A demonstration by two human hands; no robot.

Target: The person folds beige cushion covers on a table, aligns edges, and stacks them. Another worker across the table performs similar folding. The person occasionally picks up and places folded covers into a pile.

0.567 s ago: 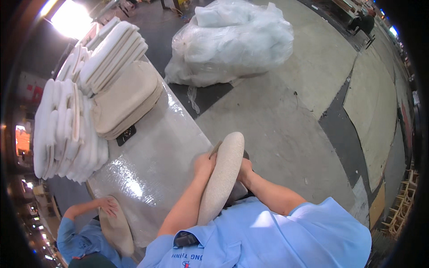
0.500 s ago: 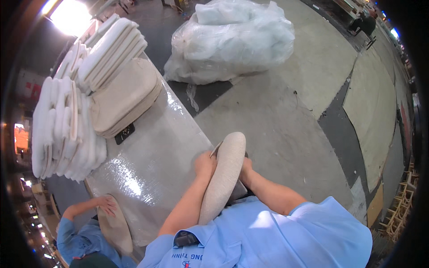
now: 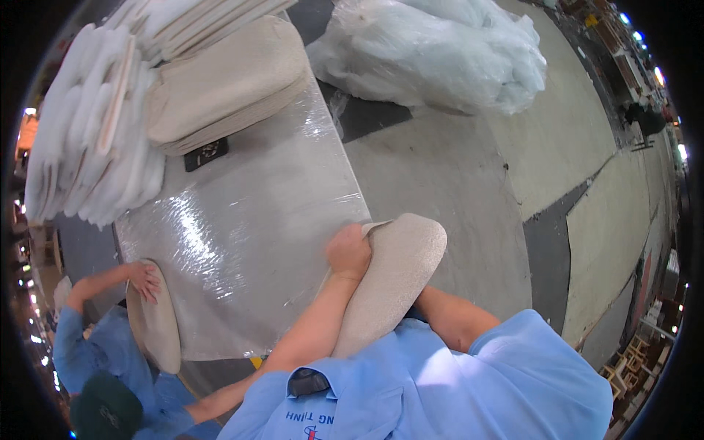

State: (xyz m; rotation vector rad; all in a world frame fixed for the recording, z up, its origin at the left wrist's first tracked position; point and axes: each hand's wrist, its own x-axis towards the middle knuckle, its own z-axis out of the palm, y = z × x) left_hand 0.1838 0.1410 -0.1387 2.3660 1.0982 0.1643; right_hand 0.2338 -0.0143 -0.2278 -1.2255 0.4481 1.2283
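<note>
A beige fabric cushion [image 3: 396, 275] stands tilted against my body at the table's right edge, its broad face turned toward the right. My left hand [image 3: 348, 251] is closed in a fist on the fabric edge at the cushion's upper left side, where a flap of cloth sticks out. Behind the cushion's right side goes my right forearm [image 3: 458, 319]; the hand itself is hidden there, so its fingers do not show.
The table [image 3: 293, 191] has a shiny plastic-wrapped top. On its far left sit stacked beige cushion covers [image 3: 227, 81], a black card-like thing [image 3: 206, 154] and white padding pieces [image 3: 95, 132]. A co-worker [image 3: 110, 352] at left handles another beige cushion [image 3: 155, 315]. A plastic-wrapped bundle [image 3: 433, 55] lies beyond.
The cushion has turned so that more of its broad face shows, and its top has shifted right. My right hand has slipped from sight behind it. The whole view has shifted.
</note>
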